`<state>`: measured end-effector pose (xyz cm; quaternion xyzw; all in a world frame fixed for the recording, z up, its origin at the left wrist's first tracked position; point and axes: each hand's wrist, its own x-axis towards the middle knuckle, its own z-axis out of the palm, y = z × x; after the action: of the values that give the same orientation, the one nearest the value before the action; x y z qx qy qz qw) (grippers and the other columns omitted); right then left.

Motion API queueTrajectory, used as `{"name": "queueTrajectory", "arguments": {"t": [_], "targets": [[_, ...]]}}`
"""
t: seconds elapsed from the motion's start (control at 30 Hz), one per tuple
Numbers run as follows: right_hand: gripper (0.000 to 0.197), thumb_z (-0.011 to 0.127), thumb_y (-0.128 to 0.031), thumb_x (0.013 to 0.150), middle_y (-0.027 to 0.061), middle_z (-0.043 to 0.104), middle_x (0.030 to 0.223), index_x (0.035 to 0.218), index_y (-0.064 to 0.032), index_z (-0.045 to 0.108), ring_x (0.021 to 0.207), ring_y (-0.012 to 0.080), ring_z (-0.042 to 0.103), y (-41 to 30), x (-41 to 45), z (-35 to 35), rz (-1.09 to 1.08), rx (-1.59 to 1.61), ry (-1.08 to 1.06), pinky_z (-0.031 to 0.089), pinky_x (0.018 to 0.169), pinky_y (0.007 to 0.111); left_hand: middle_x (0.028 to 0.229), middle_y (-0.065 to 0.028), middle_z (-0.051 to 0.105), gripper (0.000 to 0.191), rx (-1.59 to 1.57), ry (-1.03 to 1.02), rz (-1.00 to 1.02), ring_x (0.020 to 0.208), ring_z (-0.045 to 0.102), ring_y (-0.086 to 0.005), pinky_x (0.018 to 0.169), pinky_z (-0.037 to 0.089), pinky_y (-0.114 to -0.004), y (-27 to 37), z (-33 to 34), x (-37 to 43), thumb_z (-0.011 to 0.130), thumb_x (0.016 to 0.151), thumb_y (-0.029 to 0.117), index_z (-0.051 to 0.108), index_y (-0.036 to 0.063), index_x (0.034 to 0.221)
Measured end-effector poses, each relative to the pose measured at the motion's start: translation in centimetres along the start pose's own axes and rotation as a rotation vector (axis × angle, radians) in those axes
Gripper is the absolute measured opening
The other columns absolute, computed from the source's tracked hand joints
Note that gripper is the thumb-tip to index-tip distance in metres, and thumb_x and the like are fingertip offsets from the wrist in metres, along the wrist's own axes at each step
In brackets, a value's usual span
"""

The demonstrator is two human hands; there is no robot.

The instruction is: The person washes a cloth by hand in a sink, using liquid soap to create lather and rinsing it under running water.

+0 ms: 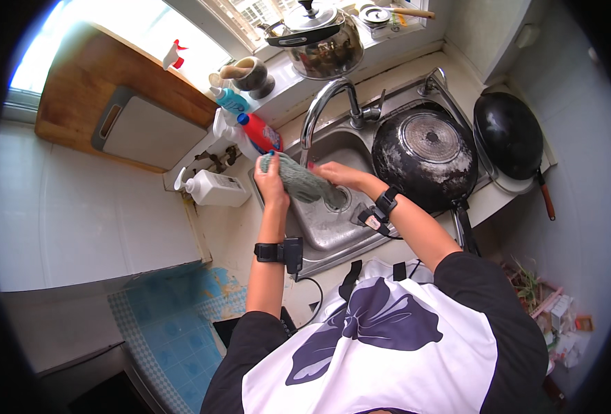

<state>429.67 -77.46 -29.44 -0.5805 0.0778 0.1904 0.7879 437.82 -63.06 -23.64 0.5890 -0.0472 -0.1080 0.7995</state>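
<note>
Above the stainless steel sink basin [331, 240], my left hand [272, 183] grips a wet-looking grey-green cloth [303, 181], its thumb lying on top. My right hand [344, 175] is curled against the cloth's other side; motion blur softens its fingertips, and the cloth partly hides them. The lower end of the cloth dangles over the drain [339, 199]. The chrome faucet [318, 101] arches over the basin, its spout just above the cloth between my hands.
A blackened frying pan [424, 155] lies upside down right of the basin, beside a black wok [507, 135]. Left stand a white pump bottle [217, 187] and a red bottle [261, 133]. A steel kettle [326, 49] and a mortar [256, 77] occupy the windowsill.
</note>
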Motion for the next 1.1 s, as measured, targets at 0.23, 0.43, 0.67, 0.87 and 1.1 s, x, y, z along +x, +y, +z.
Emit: {"name": "queueTrajectory", "arguments": {"t": [0.23,0.43,0.67,0.87,1.1], "targets": [[0.023,0.060,-0.020,0.079,0.0002,0.059,0.090,0.095,-0.0046,0.059,0.083,0.0094,0.053,1.8,-1.3,-1.3,-0.242,0.237,0.015,0.040,0.078,0.024,0.073,-0.0010,0.055,0.009,-0.072,-0.021,-0.039,0.065,0.054,-0.0109,0.061,0.044,-0.026,2.6,-1.4,0.6,0.054,0.084,0.014,0.049,0.0071,0.084],[0.016,0.052,-0.015,0.084,0.0037,0.056,0.090,0.097,-0.0077,0.045,0.084,0.0132,0.055,-1.3,0.6,1.1,-0.452,0.868,0.159,0.045,0.076,0.029,0.098,-0.0062,0.052,0.019,0.092,0.004,-0.195,0.090,0.049,-0.0135,0.081,0.040,-0.027,-1.2,-2.5,-0.8,0.049,0.083,0.007,0.049,0.0043,0.101],[0.035,0.054,-0.030,0.083,0.0216,0.056,0.090,0.101,-0.0061,0.037,0.083,0.0349,0.057,0.3,3.8,5.7,-0.533,-0.058,0.754,0.043,0.069,0.039,0.077,-0.0052,0.057,0.034,0.446,0.174,-0.087,0.069,0.051,-0.0113,0.064,0.042,-0.028,-4.9,0.8,-1.4,0.056,0.083,0.032,0.054,-0.0016,0.091],[0.025,0.051,-0.026,0.082,0.0248,0.058,0.077,0.088,-0.0025,0.046,0.079,0.0437,0.054,-1.1,3.5,5.9,-0.366,-0.258,0.912,0.042,0.063,0.047,0.066,-0.0004,0.056,0.020,0.610,0.149,0.068,0.057,0.048,-0.0091,0.054,0.041,-0.026,-4.4,1.9,-1.9,0.055,0.080,0.018,0.054,0.0009,0.070],[0.038,0.045,-0.036,0.087,0.0087,0.059,0.076,0.077,-0.0014,0.055,0.074,0.0218,0.057,0.8,3.5,3.4,-0.240,0.136,0.602,0.043,0.061,0.035,0.054,0.0020,0.047,0.019,0.499,-0.088,0.152,0.050,0.041,-0.0061,0.046,0.035,-0.025,-4.2,1.0,-3.0,0.057,0.075,0.014,0.050,0.0021,0.061]]}}
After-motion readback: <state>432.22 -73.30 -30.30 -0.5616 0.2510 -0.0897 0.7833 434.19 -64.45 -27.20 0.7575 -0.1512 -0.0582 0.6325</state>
